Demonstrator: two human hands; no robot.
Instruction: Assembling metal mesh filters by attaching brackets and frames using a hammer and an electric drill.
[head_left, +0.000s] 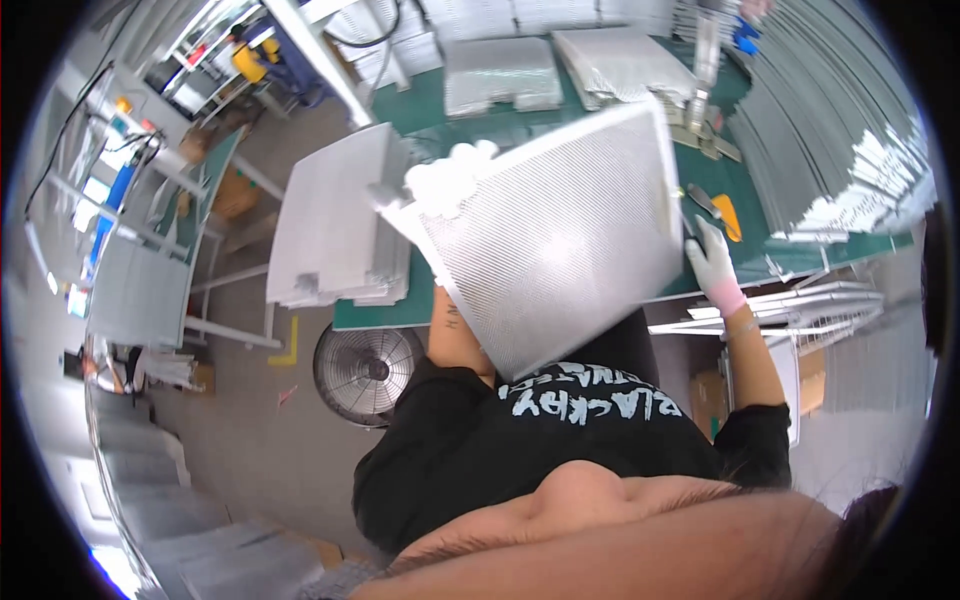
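I see one mesh panel [560, 240] over the green surface [470, 115]: left hand [445, 180] fingers clench its top corner, right hand [712, 262] fingers grip its right edge; one panel stack [335, 220] lies left.

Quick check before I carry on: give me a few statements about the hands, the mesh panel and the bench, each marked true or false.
1. The left hand, gloved white, grips the mesh panel at its upper left corner. True.
2. The right hand is bare. False: it wears a white glove.
3. The bench has a green top. True.
4. The floor fan stands on the bench. False: it stands on the floor.
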